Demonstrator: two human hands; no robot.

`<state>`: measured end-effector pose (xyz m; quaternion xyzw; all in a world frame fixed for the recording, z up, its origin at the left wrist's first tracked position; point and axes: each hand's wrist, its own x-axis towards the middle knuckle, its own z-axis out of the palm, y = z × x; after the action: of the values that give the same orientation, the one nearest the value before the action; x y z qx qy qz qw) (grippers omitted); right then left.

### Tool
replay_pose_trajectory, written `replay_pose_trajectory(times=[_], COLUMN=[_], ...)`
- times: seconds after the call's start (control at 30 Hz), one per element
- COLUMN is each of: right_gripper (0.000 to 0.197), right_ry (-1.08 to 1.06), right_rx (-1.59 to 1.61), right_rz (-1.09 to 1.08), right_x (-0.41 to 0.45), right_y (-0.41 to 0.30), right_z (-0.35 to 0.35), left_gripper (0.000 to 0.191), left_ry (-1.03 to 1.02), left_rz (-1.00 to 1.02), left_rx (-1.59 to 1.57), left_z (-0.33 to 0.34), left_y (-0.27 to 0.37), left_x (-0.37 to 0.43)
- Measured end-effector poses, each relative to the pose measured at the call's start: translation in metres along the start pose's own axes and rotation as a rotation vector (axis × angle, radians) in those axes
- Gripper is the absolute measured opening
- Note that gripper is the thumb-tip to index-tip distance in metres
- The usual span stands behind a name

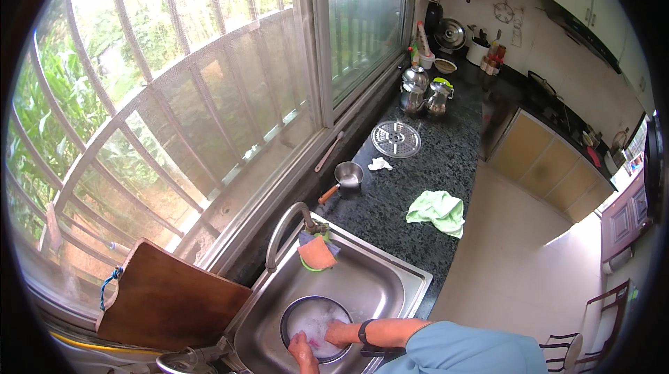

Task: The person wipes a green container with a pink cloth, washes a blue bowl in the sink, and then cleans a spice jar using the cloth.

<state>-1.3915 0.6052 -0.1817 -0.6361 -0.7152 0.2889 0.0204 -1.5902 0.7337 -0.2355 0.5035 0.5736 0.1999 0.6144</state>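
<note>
A round metal basin [316, 311] of sudsy water sits in the stainless steel sink [373, 264]. At its lower left rim is my left hand [301, 349], fingers curled near a small pink thing [314, 343] in the foam. My right hand [338, 333], with a dark band on the wrist, reaches into the suds from the right, its fingertips hidden by foam. Whether either hand grips anything is not clear. Above the basin arches the metal faucet [281, 233], beside an orange cloth or sponge [317, 254] at the sink's back edge.
A wooden cutting board [167, 303] leans left of the sink. On the dark stone counter [387, 201] lie a light green cloth [438, 213], a small saucepan with a wooden handle [348, 175], a crumpled white tissue [380, 164], a perforated metal disc [396, 139] and metal pots [414, 96].
</note>
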Motion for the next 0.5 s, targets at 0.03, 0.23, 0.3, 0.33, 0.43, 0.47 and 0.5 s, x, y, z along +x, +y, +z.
replay_pose_trajectory(times=[0.03, 0.23, 0.3, 0.33, 0.43, 0.47, 0.5], right_gripper=[0.018, 0.029, 0.036, 0.039, 0.048, 0.048, 0.047], right_ry=[0.056, 0.195, 0.244, 0.231, 0.263, 0.353, 0.346], right_rx=[-0.015, 0.512, 0.621, 0.616, 0.669, 0.842, 0.972], right_rz=[-0.028, -0.189, -0.217, -0.184, -0.076, 0.017, 0.049], right_x=[0.004, -0.005, -0.008, -0.009, -0.011, -0.011, -0.011], right_y=[-0.003, -0.038, -0.031, -0.026, -0.031, -0.037, -0.04], right_z=[-0.008, -0.109, -0.12, -0.124, -0.131, -0.132, -0.136], left_gripper=[0.041, 0.061, 0.064, 0.066, 0.072, 0.074, 0.076], left_ry=[-0.008, -0.219, -0.3, -0.337, -0.44, -0.471, -0.499], left_rz=[-0.065, -0.292, -0.335, -0.349, -0.374, -0.374, -0.369], left_rx=[-0.065, -0.476, -0.509, -0.519, -0.574, -0.588, -0.585], left_z=[-0.002, -0.017, -0.01, -0.004, 0.003, 0.004, 0.005], left_y=[0.012, 0.037, 0.038, 0.038, 0.035, 0.034, 0.032], left_x=[-0.008, -0.018, -0.02, -0.02, -0.018, -0.017, -0.017])
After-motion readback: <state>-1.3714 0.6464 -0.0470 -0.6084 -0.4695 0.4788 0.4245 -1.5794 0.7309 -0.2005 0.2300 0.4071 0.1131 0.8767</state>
